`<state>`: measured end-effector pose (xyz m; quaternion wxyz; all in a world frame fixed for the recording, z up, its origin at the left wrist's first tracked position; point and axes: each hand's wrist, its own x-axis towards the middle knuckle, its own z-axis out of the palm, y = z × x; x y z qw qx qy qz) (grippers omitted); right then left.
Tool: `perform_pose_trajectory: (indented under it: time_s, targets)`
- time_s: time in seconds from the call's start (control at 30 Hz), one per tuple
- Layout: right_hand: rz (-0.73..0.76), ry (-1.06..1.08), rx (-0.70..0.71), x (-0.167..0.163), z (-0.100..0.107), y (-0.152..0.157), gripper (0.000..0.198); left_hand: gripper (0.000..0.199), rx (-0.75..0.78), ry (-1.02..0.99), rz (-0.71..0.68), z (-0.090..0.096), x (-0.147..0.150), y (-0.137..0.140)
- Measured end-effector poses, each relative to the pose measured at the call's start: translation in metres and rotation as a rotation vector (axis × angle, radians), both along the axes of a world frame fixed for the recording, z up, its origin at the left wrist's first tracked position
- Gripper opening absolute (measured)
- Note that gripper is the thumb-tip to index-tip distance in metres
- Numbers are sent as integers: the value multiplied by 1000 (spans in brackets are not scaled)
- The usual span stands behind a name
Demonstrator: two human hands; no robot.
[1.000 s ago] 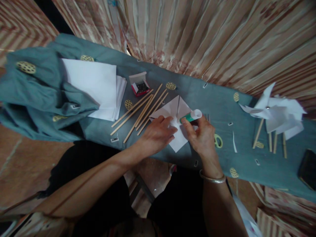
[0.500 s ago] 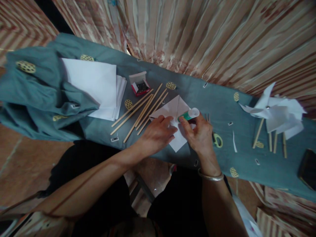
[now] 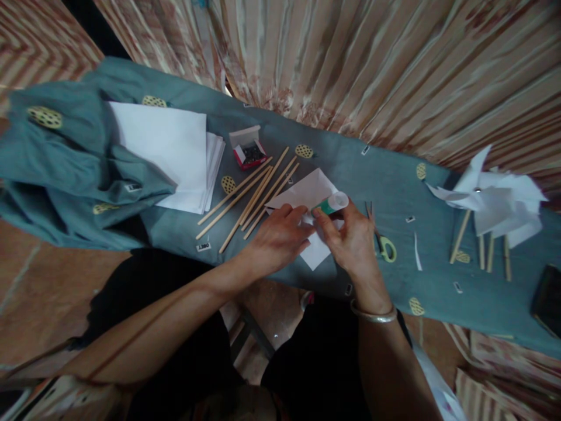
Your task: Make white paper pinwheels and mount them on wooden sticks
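My right hand [image 3: 354, 238] grips a green glue stick [image 3: 328, 205] with a whitish end. It tilts over the middle of a white square of paper [image 3: 304, 188], its lower tip close to my left fingertips. My left hand [image 3: 283, 235] rests on the paper's left side, fingers bent and closed on a part of it near the centre. Both hands cover much of the sheet, so the exact grip of the left fingers is partly hidden. Several thin wooden sticks [image 3: 256, 196] lie just left of the paper. Scissors [image 3: 385, 248] with light green handles are beside my right hand.
A stack of white paper [image 3: 169, 149] lies at the left by bunched tablecloth [image 3: 65, 164]. Behind the sticks stands an open small red box [image 3: 250, 155] of dark bits. Paper pinwheels [image 3: 493, 202] on sticks, a paper strip [image 3: 418, 251] and a dark object [image 3: 547, 298] are at the right.
My right hand has moved slightly left with the glue stick, bringing its tip nearer my left fingers. More of the scissors shows now. My left hand has stayed nearly still.
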<state>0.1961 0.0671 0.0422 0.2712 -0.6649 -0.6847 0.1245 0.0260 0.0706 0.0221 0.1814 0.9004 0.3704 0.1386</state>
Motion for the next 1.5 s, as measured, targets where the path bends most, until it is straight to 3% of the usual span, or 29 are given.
perform_pose_trajectory:
  time_s: [0.37, 0.57, 1.2, 1.3, 1.43, 1.5]
  targets:
    - [83, 5, -44, 3, 6, -5, 26, 29, 13, 25, 4, 3, 0, 1]
    - [75, 39, -88, 6, 8, -7, 24, 27, -11, 7, 1, 2, -1, 1]
    - [-26, 16, -19, 12, 2, -3, 23, 25, -28, -14, 0, 4, -1, 1]
    - [-122, 204, 45, 11, 1, 3, 27, 24, -24, -2, 7, 4, -1, 1]
    - [-251, 700, 136, 16, 1, 10, 27, 25, -48, -42, 4, 2, -3, 2]
    - [-294, 920, 107, 20, 1, 12, 27, 27, -92, -144, 10, 0, -5, 3]
